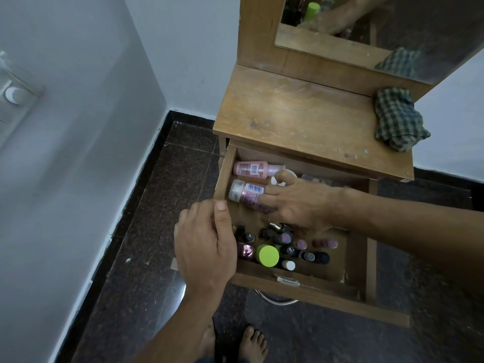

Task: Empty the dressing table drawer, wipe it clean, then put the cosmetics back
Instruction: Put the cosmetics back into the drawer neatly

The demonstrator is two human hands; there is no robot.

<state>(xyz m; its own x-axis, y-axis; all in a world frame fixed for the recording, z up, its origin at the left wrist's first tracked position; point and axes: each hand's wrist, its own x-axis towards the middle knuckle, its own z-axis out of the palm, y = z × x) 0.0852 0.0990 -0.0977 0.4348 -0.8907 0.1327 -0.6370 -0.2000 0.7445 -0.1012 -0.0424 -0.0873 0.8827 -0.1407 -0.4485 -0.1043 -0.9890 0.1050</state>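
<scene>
- Far left: pale wall with a white switch plate (pixel 15 94), blurred. Dark speckled floor (pixel 146 231) runs beside it.
- Left hand (pixel 207 244): hangs over the front left corner of the open drawer (pixel 224 174), back of the hand up. Fingers loosely curled, thumb raised, nothing held. Fingertips are near the drawer's left wall; contact cannot be told.
- Drawer back, left side: two pink bottles lying on their sides, one behind the other. The rear pink bottle (pixel 255 169) lies against the back wall. The front pink bottle (pixel 245 191) has its white cap pointing left.
- Right hand (pixel 301 200): reaches in from the right, palm down and fingers spread. Two fingertips rest on the front pink bottle. The forefinger bends over a white jar (pixel 277 180), which is mostly hidden. Thumb not clearly seen.
- Drawer front: a cluster of small nail polish bottles (pixel 285 237), dark and pink, standing close together. A lime-green cap (pixel 267 255) sits among them near the front wall.
- Above the drawer: scuffed wooden table top (pixel 301 119).
- Right end of the top: crumpled green checked cloth (pixel 399 119), below the mirror (pixel 392 27).
- Bottom edge: bare feet (pixel 255 341) on the floor.
</scene>
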